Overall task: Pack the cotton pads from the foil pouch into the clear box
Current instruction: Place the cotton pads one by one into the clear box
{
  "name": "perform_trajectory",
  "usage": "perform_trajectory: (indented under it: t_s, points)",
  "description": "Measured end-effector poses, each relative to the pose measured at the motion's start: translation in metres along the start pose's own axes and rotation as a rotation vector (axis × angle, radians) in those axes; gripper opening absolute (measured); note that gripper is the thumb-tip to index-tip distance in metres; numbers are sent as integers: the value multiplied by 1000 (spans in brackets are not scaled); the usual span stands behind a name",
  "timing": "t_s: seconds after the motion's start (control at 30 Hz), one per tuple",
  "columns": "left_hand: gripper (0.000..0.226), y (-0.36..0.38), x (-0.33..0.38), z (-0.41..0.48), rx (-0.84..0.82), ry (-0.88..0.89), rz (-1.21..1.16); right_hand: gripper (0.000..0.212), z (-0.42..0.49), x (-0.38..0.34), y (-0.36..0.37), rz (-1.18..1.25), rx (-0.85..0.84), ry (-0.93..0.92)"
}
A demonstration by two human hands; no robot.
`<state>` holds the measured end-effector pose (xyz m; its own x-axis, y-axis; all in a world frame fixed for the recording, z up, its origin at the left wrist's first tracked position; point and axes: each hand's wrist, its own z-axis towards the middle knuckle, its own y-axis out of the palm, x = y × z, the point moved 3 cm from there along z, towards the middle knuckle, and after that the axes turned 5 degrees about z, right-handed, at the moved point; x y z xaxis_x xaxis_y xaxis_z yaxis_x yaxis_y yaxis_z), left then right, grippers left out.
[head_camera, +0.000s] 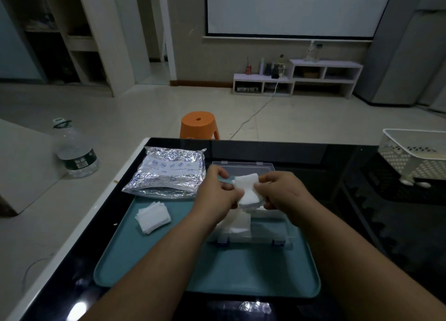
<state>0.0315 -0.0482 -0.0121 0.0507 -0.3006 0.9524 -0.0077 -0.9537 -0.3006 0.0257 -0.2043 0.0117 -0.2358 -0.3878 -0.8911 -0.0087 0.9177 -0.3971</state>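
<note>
Both hands hold one stack of white cotton pads (246, 189) above the open clear box (268, 226). My left hand (218, 194) pinches the stack's left side and my right hand (282, 190) pinches its right side. More white pads lie inside the box under my hands. Its clear lid (243, 167) lies flat behind them. The crinkled foil pouch (169, 173) rests at the tray's far left, its mouth facing me. A loose pile of cotton pads (152, 217) sits on the teal tray (241, 270) in front of the pouch.
The tray lies on a black glossy table (337, 175). A white perforated basket (415, 154) stands at the far right. A plastic water bottle (74, 151) stands on the pale counter to the left. An orange stool (199, 125) is beyond the table's far edge.
</note>
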Motion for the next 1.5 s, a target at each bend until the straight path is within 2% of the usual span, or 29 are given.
perform_trajectory:
  t_s: [0.1,0.23,0.3,0.4,0.57,0.73,0.93,1.03,1.13,1.37,1.5]
  points:
    - [28,9,1,1,0,50,70,23,0,6,-7,-66,57,-9]
    - [14,23,-1,-1,-37,128,323,13,0,13,-12,-230,61,-21]
    - [9,28,-1,-3,-50,150,461,16,-1,18,-15,-282,78,-9]
    - [6,34,-2,-5,-95,132,525,22,-4,26,-16,-327,67,-1]
    - [11,39,-2,-4,-118,109,632,16,-5,32,-13,-325,-26,55]
    - [11,40,-5,-5,-141,105,739,24,-3,36,-7,-363,-83,108]
    - [15,41,-2,-7,-81,232,850,12,-1,38,-3,-414,-108,123]
    - [14,45,-5,-9,-154,239,892,15,-1,37,-1,-448,-109,105]
    - [16,49,-10,-11,-156,257,959,22,2,38,3,-549,-116,101]
    - [27,48,-14,-7,-194,249,939,22,6,46,4,-606,-53,89]
    - [30,50,-17,-5,-224,225,953,25,9,49,4,-665,-104,114]
